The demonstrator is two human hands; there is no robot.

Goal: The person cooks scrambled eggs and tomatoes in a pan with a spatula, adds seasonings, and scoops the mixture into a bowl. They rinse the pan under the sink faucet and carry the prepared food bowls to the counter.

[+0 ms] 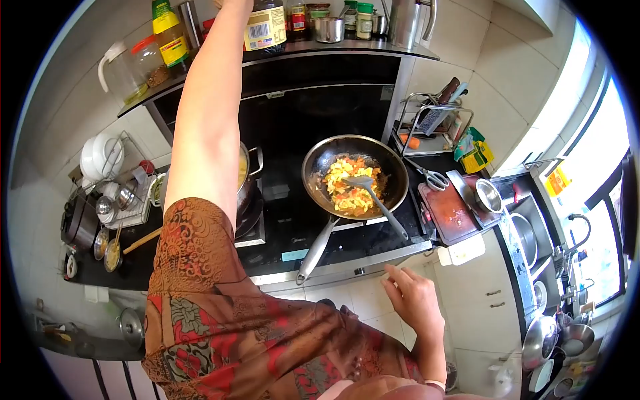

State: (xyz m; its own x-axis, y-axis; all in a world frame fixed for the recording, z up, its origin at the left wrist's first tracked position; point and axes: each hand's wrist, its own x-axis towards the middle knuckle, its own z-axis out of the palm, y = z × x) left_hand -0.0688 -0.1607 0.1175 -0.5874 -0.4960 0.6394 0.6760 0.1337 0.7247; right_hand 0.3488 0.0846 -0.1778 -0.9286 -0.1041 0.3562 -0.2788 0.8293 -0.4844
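My left arm stretches up across the stove to the shelf. Only a bit of my left hand (227,3) shows at the top edge, near a big labelled jar (265,28); its fingers are cut off. In front of the counter hangs my right hand (408,293), fingers loosely bent and apart, holding nothing. Beyond it, a frying pan (318,160) sits on the stove (280,207) with its handle towards me. Scrambled egg with red-orange pieces (347,190) lies in the pan. A grey spatula (379,199) rests in the food, its handle over the rim.
A steel pot (256,162) is partly behind my arm. To the right are scissors (433,179), a red cutting board (448,212) with a knife (465,195), and a metal bowl (489,196). Bottles, including a yellow-labelled one (171,40), line the shelf (333,47). A sink (541,247) stands far right.
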